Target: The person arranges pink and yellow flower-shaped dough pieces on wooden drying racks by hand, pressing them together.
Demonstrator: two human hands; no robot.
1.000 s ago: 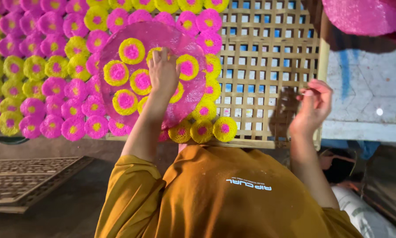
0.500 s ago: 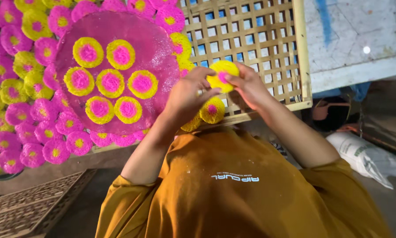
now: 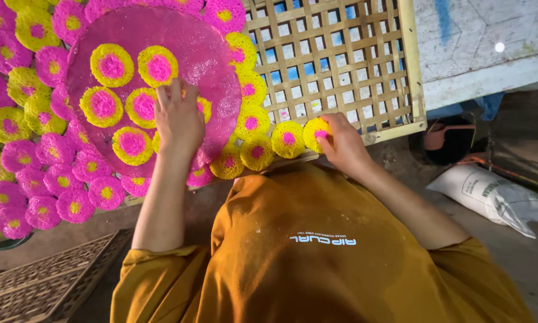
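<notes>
Right hand (image 3: pixel 341 140) is pinching a yellow-and-pink disc (image 3: pixel 315 133) onto the lattice tray's (image 3: pixel 353 66) front edge, best snug beside its neighbour (image 3: pixel 287 139), while the left hand (image 3: pixel 178 116), fingers spread, is steadying the pink round tray (image 3: pixel 203 54).

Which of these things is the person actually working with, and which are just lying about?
In use:
- left hand resting on the round pink tray
- right hand setting a yellow disc with pink centre
- woven bamboo lattice rack
- pink and yellow discs already laid out

Lying about:
- white sack
- dark woven mat
</notes>
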